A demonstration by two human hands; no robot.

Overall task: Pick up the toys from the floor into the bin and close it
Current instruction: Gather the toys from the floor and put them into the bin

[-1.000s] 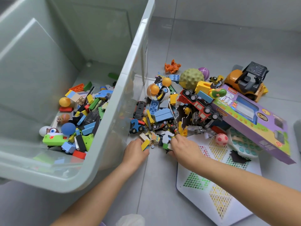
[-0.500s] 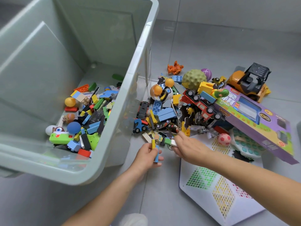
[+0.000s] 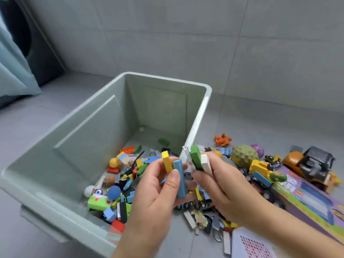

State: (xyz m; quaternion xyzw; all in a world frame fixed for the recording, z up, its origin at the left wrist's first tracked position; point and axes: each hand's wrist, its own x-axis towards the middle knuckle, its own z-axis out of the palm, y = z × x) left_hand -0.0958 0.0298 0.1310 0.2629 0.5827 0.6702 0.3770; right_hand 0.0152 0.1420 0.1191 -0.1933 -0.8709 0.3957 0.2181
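Observation:
A pale green bin [image 3: 78,116] stands open on the floor, its bottom strewn with small bricks and toys [image 3: 119,185]. My left hand [image 3: 156,198] grips a yellow block [image 3: 167,162] and a blue block [image 3: 180,178] above the bin's right rim. Beside it my right hand [image 3: 221,187] pinches a green block [image 3: 196,157] and a white block [image 3: 206,163]. More toys lie piled on the floor right of the bin, partly hidden by both hands.
On the floor are a bumpy green ball [image 3: 243,155], an orange figure [image 3: 222,139], a yellow-and-black forklift [image 3: 312,164], a purple box [image 3: 305,203] and a white pegboard [image 3: 253,244]. A tiled wall rises behind. A blue cloth [image 3: 13,71] hangs at left.
Both hands have risen from the floor pile with blocks in them and moved up and left to the bin's rim. The view has tilted upward.

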